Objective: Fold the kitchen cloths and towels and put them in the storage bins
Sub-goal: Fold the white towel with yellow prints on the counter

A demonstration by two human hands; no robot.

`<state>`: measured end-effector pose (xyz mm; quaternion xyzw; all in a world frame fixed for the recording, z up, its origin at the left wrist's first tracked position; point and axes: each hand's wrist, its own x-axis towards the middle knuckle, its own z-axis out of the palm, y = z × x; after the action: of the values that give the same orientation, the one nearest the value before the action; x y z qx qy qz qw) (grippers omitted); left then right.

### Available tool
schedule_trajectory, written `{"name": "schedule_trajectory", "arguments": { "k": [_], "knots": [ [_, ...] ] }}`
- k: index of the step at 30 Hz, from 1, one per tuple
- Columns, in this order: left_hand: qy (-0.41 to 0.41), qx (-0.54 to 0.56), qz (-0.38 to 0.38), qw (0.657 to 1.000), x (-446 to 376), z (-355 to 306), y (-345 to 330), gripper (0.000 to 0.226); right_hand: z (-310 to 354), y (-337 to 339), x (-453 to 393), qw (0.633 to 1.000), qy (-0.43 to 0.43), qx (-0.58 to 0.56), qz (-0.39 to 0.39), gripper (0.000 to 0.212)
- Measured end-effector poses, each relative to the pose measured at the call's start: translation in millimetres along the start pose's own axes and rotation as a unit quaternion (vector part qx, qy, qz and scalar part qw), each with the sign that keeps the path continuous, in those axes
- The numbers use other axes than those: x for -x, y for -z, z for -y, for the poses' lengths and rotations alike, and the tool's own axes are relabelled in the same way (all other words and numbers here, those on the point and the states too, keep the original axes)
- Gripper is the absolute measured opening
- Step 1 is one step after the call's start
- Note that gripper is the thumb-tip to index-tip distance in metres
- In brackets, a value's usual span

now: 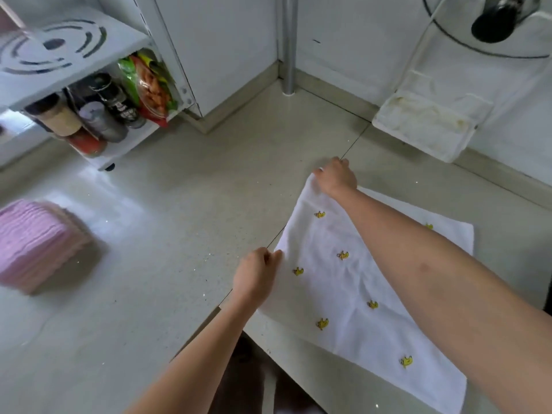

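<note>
Pinching left edge of white cotton towel with yellow duck print [352,282], flat on right counter; left hand [257,277] gripped near-left corner, right hand [336,176] far-left corner; towel body lay rightward of both grips.

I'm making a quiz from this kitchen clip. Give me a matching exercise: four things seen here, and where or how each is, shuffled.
Things:
1. white towel
2. pink cloth stack
3. left hand
4. right hand

States:
A. pinches the towel's near-left corner
B. sits at the counter's far left
C. lies spread flat, printed with yellow figures
D. grips the towel's far corner

Pairs: 1-C, 2-B, 3-A, 4-D
</note>
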<state>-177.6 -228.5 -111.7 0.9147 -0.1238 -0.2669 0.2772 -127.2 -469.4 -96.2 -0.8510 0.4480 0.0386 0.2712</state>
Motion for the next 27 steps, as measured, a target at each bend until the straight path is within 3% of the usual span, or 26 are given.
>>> {"name": "schedule_trajectory", "arguments": {
  "k": [3,6,9,13,15,18,21,23,27],
  "knots": [
    [-0.029,-0.032,-0.021,0.999,2.0,2.0,-2.2,0.036,-0.5,-3.3,-12.7,0.999,0.014,0.024,0.023,0.013],
    [-0.06,-0.063,-0.034,0.996,1.3,2.9,-1.3,0.036,-3.4,-9.0,-29.3,0.998,0.027,-0.049,0.021,0.035],
    [-0.093,-0.11,-0.058,0.988,-10.8,6.9,11.3,0.035,-1.3,-11.6,-38.8,0.983,0.042,-0.174,-0.031,0.023],
    [-0.095,-0.229,-0.089,0.965,-38.7,17.2,36.3,0.033,6.5,-27.5,-44.3,0.973,0.082,-0.201,-0.077,0.005],
    [-0.113,-0.279,-0.134,0.944,-44.1,23.9,38.5,0.029,9.5,-36.3,-30.8,0.972,0.122,-0.171,-0.109,0.016],
    [-0.228,-0.262,-0.191,0.918,-43.1,29.3,23.6,0.042,2.7,-58.0,5.8,0.938,0.315,-0.03,-0.142,0.039],
    [-0.312,-0.274,-0.087,0.906,-39.5,35.5,4.4,0.058,-17.2,-80.2,18.1,0.868,0.475,0.146,-0.024,0.061],
    [-0.295,-0.295,-0.033,0.908,-32.9,46.9,-0.5,0.065,-19.9,-76.0,1.5,0.868,0.453,0.204,0.006,0.069],
    [-0.273,-0.311,0.006,0.911,-15.1,70.0,11.1,0.069,-13.5,-53.4,-42.2,0.928,0.302,0.22,0.005,0.061]
  ]
}}
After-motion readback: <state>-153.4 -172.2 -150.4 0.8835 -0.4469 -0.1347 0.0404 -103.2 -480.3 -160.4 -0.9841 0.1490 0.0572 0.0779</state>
